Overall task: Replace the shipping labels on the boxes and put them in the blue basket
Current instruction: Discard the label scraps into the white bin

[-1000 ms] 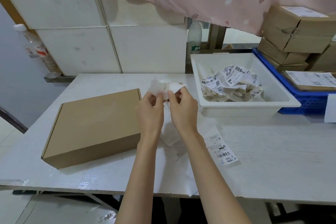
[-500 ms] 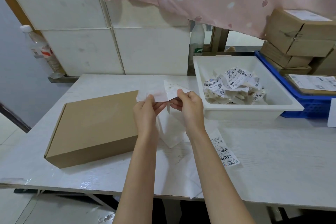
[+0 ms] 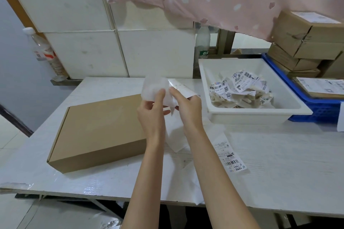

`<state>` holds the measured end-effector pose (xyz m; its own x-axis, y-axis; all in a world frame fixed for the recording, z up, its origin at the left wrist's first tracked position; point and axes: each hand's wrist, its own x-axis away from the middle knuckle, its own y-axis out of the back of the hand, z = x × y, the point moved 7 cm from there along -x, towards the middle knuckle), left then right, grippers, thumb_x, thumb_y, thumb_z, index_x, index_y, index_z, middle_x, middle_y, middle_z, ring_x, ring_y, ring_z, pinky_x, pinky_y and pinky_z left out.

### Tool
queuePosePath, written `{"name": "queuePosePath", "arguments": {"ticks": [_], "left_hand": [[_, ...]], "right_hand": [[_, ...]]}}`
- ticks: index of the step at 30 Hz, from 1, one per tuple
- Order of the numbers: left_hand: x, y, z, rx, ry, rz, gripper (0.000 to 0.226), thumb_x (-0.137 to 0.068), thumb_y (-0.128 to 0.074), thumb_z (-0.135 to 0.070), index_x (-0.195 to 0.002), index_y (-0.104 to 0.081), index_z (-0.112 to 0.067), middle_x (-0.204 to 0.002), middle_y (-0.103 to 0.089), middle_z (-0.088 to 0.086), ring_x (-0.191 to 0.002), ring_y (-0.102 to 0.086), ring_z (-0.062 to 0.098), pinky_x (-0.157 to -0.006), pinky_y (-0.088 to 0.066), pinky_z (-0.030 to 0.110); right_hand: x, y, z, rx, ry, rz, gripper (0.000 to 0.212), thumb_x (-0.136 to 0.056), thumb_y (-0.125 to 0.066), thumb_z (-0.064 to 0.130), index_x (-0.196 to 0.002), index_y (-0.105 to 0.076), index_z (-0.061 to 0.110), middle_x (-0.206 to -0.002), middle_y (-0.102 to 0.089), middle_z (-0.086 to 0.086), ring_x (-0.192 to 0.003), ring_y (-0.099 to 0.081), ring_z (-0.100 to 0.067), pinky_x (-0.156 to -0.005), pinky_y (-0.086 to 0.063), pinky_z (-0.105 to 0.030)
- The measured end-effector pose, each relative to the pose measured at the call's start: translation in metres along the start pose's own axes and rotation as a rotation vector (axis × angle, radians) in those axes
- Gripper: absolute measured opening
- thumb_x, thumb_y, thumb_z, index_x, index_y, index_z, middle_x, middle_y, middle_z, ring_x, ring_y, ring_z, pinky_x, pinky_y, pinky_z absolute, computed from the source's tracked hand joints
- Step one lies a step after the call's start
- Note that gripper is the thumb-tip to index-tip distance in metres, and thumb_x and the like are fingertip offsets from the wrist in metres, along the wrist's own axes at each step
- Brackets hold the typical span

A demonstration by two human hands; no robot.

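Note:
A flat brown cardboard box (image 3: 100, 130) lies on the white table (image 3: 279, 163) at the left, its top bare. Just right of it, above the table, my left hand (image 3: 150, 111) pinches a translucent backing sheet (image 3: 153, 88) while my right hand (image 3: 188, 108) pinches a white label (image 3: 179, 87) that curls away from that sheet. A printed label strip (image 3: 229, 156) lies on the table by my right forearm. The blue basket (image 3: 316, 106) stands at the far right with labelled boxes in it.
A white tray (image 3: 251, 113) holding several crumpled old labels sits between my hands and the basket. Brown boxes (image 3: 305, 42) are stacked behind the basket. Loose backing sheets (image 3: 178, 139) lie under my arms. Plastic bottles stand at the far left and behind the tray.
My hands have drawn apart and risen a little, so the label has peeled further off its backing sheet. The box has not moved.

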<state>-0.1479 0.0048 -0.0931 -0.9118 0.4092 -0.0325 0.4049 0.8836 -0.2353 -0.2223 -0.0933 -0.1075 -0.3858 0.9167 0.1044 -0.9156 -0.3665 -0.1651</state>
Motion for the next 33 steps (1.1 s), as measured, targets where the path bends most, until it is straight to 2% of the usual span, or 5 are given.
{"name": "queuePosePath", "arguments": {"ticks": [5,9,20,28,33], "left_hand": [[0.0,0.007,-0.005,-0.104,-0.104,-0.166,0.03,-0.078,-0.079,-0.042,-0.07,-0.057,-0.022,-0.059,-0.058,-0.015,-0.06,-0.056,0.008,-0.066,-0.048,0.031],[0.0,-0.001,-0.008,-0.241,-0.133,-0.184,0.039,-0.079,-0.076,-0.044,-0.072,-0.059,-0.01,-0.063,-0.059,-0.008,-0.062,-0.056,0.014,-0.065,-0.047,0.034],[-0.004,0.003,0.009,-0.277,-0.113,-0.224,0.037,-0.097,-0.056,-0.029,-0.065,-0.049,-0.011,-0.056,-0.046,-0.007,-0.051,-0.045,0.007,-0.056,-0.037,0.025],[-0.008,0.008,0.023,-0.117,0.055,-0.243,0.029,-0.099,-0.05,-0.03,-0.086,-0.069,-0.011,-0.069,-0.062,-0.007,-0.068,-0.06,0.012,-0.068,-0.046,0.028],[-0.01,0.001,0.031,0.076,0.222,-0.212,0.018,-0.098,-0.054,-0.03,-0.082,-0.063,-0.026,-0.086,-0.068,-0.005,-0.087,-0.069,0.019,-0.082,-0.055,0.035]], "right_hand": [[-0.001,0.009,0.005,0.129,0.118,-0.085,0.031,-0.085,-0.072,0.032,-0.086,-0.066,0.001,-0.069,-0.06,0.001,-0.059,-0.055,-0.01,-0.054,-0.044,-0.019],[0.003,0.006,0.008,0.236,0.19,-0.073,0.039,-0.084,-0.072,0.029,-0.056,-0.047,0.019,-0.048,-0.045,0.011,-0.046,-0.041,-0.01,-0.053,-0.036,-0.025],[-0.006,0.009,-0.005,0.177,0.015,-0.212,0.049,-0.075,-0.075,0.052,-0.094,-0.071,0.007,-0.092,-0.073,-0.005,-0.092,-0.068,-0.024,-0.081,-0.053,-0.035],[-0.006,0.013,-0.016,0.02,-0.023,-0.256,0.031,-0.088,-0.066,0.031,-0.061,-0.063,0.016,-0.064,-0.067,0.002,-0.077,-0.069,-0.027,-0.081,-0.056,-0.051],[-0.001,0.015,-0.021,-0.259,-0.143,-0.257,0.021,-0.092,-0.065,0.024,-0.077,-0.063,0.01,-0.068,-0.064,0.0,-0.058,-0.063,-0.012,-0.051,-0.051,-0.021]]}}
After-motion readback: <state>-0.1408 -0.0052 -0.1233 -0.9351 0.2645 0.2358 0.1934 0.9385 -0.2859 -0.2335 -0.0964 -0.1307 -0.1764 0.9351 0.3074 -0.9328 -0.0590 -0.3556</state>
